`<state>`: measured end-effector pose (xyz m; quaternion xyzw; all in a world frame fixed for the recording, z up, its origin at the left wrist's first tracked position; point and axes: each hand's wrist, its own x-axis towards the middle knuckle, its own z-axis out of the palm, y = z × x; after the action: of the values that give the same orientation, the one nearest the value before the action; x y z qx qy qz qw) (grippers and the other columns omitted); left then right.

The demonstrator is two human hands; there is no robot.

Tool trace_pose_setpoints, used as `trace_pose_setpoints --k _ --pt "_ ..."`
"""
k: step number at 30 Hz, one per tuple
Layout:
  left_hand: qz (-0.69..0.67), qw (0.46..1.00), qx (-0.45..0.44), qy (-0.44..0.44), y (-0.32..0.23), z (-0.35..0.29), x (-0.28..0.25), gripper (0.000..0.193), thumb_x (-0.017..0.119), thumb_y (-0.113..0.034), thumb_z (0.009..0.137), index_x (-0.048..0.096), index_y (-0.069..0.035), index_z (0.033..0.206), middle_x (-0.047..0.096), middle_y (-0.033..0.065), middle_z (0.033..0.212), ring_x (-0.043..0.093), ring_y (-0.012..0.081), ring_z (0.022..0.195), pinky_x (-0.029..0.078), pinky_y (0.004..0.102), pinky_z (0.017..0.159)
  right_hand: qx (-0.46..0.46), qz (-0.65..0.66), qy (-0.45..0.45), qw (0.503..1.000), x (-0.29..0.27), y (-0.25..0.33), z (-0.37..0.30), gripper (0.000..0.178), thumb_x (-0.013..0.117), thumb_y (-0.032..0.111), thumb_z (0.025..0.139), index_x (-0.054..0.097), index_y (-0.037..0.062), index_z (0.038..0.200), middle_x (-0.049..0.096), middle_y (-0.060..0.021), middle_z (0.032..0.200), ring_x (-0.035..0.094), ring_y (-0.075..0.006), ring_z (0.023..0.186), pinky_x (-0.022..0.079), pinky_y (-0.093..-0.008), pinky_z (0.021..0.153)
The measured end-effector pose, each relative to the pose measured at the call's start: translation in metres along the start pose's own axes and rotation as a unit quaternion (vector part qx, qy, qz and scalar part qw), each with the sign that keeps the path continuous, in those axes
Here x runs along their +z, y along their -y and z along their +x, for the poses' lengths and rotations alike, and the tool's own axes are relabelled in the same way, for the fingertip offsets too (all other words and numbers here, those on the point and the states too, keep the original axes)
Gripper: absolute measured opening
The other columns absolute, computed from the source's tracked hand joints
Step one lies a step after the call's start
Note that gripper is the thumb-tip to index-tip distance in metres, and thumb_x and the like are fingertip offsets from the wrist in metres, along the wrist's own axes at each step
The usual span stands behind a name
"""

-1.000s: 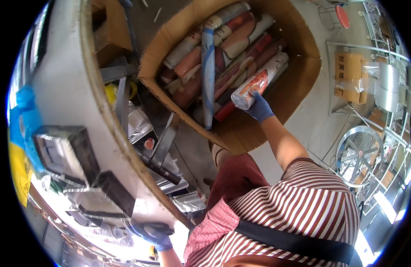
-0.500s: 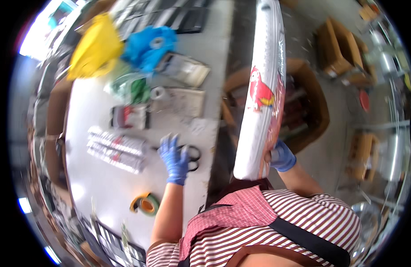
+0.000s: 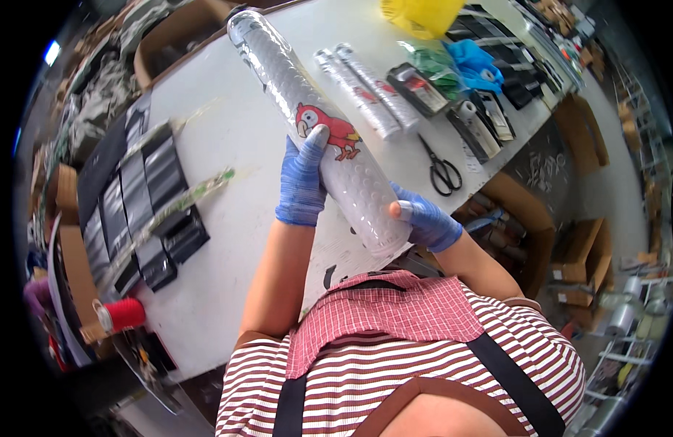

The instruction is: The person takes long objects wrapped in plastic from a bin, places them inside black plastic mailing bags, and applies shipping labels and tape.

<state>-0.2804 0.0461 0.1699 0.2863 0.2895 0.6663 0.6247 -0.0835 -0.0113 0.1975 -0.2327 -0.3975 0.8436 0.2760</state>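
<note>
A long roll [image 3: 278,73] of pale, bumpy sheet in clear film, printed with a red parrot, slants over the white table [image 3: 234,240]. My left hand [image 3: 301,182] is closed round its middle, with the thumb on top by the parrot. My right hand [image 3: 429,221] grips its near end from the right, and that thumb lies against the film. Beyond the roll, two slimmer wrapped rolls with red prints lie side by side; the nearer to me is a silvery roll [image 3: 357,95]. Black-handled scissors [image 3: 443,173] rest to the right of them.
Flat black packs [image 3: 154,189] and a red spool [image 3: 125,315] are at the left. Boxed items, a green bag [image 3: 432,73], a blue bag [image 3: 475,62] and a yellow bag [image 3: 424,16] sit at the far right. Below the right edge stands a cardboard box [image 3: 537,218] with rolls inside.
The view has turned left. The large roll has come from over the cardboard box to above the table. My left hand, earlier empty over the scissors, now holds it too.
</note>
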Motion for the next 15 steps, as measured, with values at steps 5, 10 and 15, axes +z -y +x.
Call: trace_pose_setpoints --k 5,10,15 --pt "0.017 0.997 0.017 -0.077 -0.039 -0.02 -0.082 0.069 0.073 -0.035 0.082 0.04 -0.005 0.135 0.057 0.0153 0.118 0.061 0.0275 0.103 0.054 0.0405 0.088 0.092 0.033 0.016 0.995 0.024 -0.051 0.064 0.098 0.075 0.044 0.076 0.025 0.0004 0.147 0.045 -0.0117 0.136 0.049 -0.0197 0.121 0.042 -0.0322 0.099" --pt "0.292 0.935 0.028 -0.2 -0.006 -0.05 -0.165 0.06 0.063 -0.04 0.09 0.043 0.003 0.127 0.059 0.018 0.115 0.058 0.0252 0.109 0.047 0.0352 0.092 0.035 -0.228 -0.069 0.971 0.021 -0.106 0.132 0.095 0.077 0.035 0.076 0.025 -0.0014 0.146 0.05 -0.0161 0.131 0.053 -0.0239 0.117 0.043 -0.034 0.099" --pt "0.586 0.808 0.055 -0.039 -0.073 -0.101 -0.262 0.033 0.065 -0.027 0.086 0.065 -0.005 0.11 0.066 0.0197 0.104 0.062 0.0334 0.1 0.048 0.0382 0.091 0.011 -0.56 -0.153 0.814 -0.029 -0.19 0.178 0.099 0.081 0.03 0.071 0.024 -0.0044 0.144 0.05 -0.0277 0.131 0.053 -0.034 0.119 0.043 -0.0384 0.1"
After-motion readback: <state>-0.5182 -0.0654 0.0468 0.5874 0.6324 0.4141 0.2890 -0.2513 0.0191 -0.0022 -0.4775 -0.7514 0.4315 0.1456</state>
